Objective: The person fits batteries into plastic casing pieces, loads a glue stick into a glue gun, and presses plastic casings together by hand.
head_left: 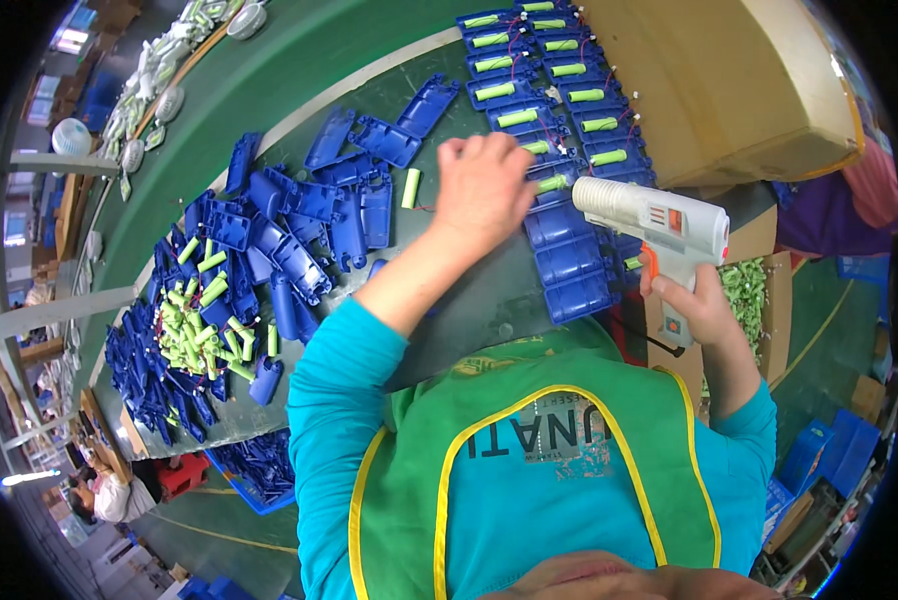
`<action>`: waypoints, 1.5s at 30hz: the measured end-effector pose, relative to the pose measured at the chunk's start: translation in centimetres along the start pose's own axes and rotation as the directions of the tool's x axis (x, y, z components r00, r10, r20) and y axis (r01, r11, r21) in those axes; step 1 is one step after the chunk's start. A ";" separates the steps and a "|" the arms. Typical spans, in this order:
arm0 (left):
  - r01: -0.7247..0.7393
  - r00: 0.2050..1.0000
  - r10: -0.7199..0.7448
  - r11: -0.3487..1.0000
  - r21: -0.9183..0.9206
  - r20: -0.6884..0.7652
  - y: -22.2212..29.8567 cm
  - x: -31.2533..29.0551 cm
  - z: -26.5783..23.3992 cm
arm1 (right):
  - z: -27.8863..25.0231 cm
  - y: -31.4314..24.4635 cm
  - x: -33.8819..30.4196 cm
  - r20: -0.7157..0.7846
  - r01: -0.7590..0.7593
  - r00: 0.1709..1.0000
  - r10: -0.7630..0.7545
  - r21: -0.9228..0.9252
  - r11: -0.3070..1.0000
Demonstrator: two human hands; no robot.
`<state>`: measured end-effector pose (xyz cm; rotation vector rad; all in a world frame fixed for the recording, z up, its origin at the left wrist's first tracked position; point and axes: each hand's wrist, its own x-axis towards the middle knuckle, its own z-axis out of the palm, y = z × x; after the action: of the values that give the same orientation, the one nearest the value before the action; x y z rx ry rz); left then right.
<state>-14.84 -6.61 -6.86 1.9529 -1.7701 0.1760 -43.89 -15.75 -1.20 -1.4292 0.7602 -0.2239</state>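
Observation:
My right hand grips a white glue gun, a finger on its orange trigger. The gun's nozzle end points left, close beside a light-green battery in a blue plastic shell. My left hand is at that battery's left end with its fingers curled; what they hold, if anything, is hidden. A loose green battery lies left of this hand, with a thin wire. Two columns of blue shells run away from me, most with a battery and wires inside. Nearer shells hold none.
Left on the dark worktable lie loose blue shells and a heap of green batteries. A large cardboard box stands at the far right. Beside my right arm, an open carton holds green pieces. A green conveyor curves behind.

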 end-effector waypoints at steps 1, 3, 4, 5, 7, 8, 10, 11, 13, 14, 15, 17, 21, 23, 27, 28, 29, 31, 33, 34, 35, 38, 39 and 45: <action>0.033 0.995 -0.042 0.995 0.096 0.092 -0.4 -0.1 -1.5 | -0.3 0.2 -0.1 0.021 0.008 1.000 -0.007 -0.022 1.000; 0.055 0.981 -0.106 0.955 0.293 0.160 -1.6 -0.8 -4.2 | -0.3 0.0 -0.5 0.043 0.018 0.999 -0.017 -0.042 0.999; 0.072 0.973 -0.147 0.924 0.374 0.177 -2.4 -1.2 -5.2 | -0.1 -0.6 -0.7 0.045 0.038 0.998 -0.038 -0.003 0.999; 0.087 0.966 -0.187 0.886 0.455 0.181 -3.2 -2.1 -6.0 | 0.1 -1.1 -0.9 0.056 0.062 0.996 -0.064 0.031 0.998; 0.096 0.954 -0.226 0.851 0.517 0.196 -4.3 -3.5 -6.8 | 0.1 -1.1 -1.3 0.085 0.065 0.994 -0.068 0.037 0.997; 0.102 0.941 -0.256 0.836 0.539 0.219 -4.6 -4.1 -6.9 | 0.1 -1.1 -1.4 0.114 0.067 0.991 -0.072 0.045 0.997; 0.111 0.930 -0.284 0.821 0.560 0.232 -4.9 -4.5 -6.7 | 0.4 -1.3 -1.8 0.155 0.034 0.987 -0.040 0.039 0.999; 0.115 0.929 -0.286 0.827 0.550 0.236 -5.1 -4.6 -6.5 | 0.5 -1.4 -2.0 0.192 0.000 0.981 -0.006 0.032 0.999; 0.120 0.928 -0.287 0.833 0.539 0.237 -5.2 -4.7 -6.2 | 1.0 -1.1 -2.1 0.184 0.026 0.982 -0.029 0.017 1.000; 0.118 0.936 -0.271 0.840 0.529 0.223 -5.1 -4.7 -6.1 | 1.2 -1.1 -2.1 0.189 0.007 0.982 -0.006 -0.004 1.000; 0.115 0.944 -0.256 0.847 0.519 0.208 -5.1 -4.7 -6.0 | 1.3 -1.1 -2.2 0.192 -0.012 0.981 0.017 -0.025 1.000; 0.113 0.949 -0.244 0.853 0.509 0.199 -5.5 -5.0 -5.5 | 1.5 -0.9 -2.2 0.191 -0.005 0.981 0.013 -0.042 0.999; 0.158 0.962 -0.240 0.881 0.446 0.133 -5.8 -4.9 -5.1 | 1.6 -0.6 -2.1 0.185 -0.022 0.982 0.034 -0.066 0.998; 0.222 0.962 -0.260 0.924 0.310 0.087 -5.2 -4.7 -6.2 | 1.3 -0.1 -2.2 0.154 -0.032 0.987 0.044 -0.081 0.996; 0.451 0.889 -0.382 0.829 -0.332 0.252 -3.5 -4.3 -7.5 | 0.9 0.5 -2.5 0.089 0.013 0.996 -0.003 -0.102 0.995; 0.515 0.853 -0.378 0.716 -0.471 0.359 -3.1 -4.4 -7.2 | 0.9 0.6 -2.6 0.086 0.011 0.996 -0.003 -0.097 0.995; 0.577 0.815 -0.355 0.573 -0.582 0.458 -2.8 -4.5 -6.8 | 0.8 0.6 -2.7 0.074 0.006 0.997 0.000 -0.085 0.996; 0.572 0.820 -0.282 0.381 -0.727 0.498 -2.1 -4.9 -5.2 | 0.5 0.7 -2.7 0.061 0.000 0.998 0.004 -0.068 0.998; 0.561 0.828 -0.157 0.224 -0.797 0.538 -1.4 -4.9 -4.3 | 0.5 0.5 -2.7 0.030 -0.036 0.999 0.039 -0.086 0.996; 0.605 0.796 -0.108 0.184 -0.775 0.596 -1.1 -4.9 -4.2 | 0.5 0.5 -2.8 0.025 -0.036 0.999 0.038 -0.085 0.996; 0.651 0.758 -0.059 0.147 -0.745 0.650 -0.6 -4.6 -4.4 | 0.3 0.4 -2.7 0.036 -0.049 0.998 0.052 -0.083 0.995; 0.663 0.748 -0.036 0.103 -0.742 0.663 -0.3 -4.5 -3.2 | 0.0 -0.1 -2.7 0.076 -0.045 0.996 0.048 -0.037 0.998; 0.645 0.764 -0.049 0.058 -0.762 0.643 -0.1 -4.5 -3.0 | 0.0 -0.3 -2.8 0.104 -0.029 0.994 0.028 0.006 1.000; 0.589 0.793 -0.291 0.144 -0.795 0.535 3.1 -3.6 -0.5 | -0.4 -0.1 -3.3 0.100 0.010 0.995 -0.014 0.041 0.999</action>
<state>-18.23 -3.25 -7.08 1.4018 -0.8130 -1.1776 -46.61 -14.25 0.00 -1.3959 0.6617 -0.1743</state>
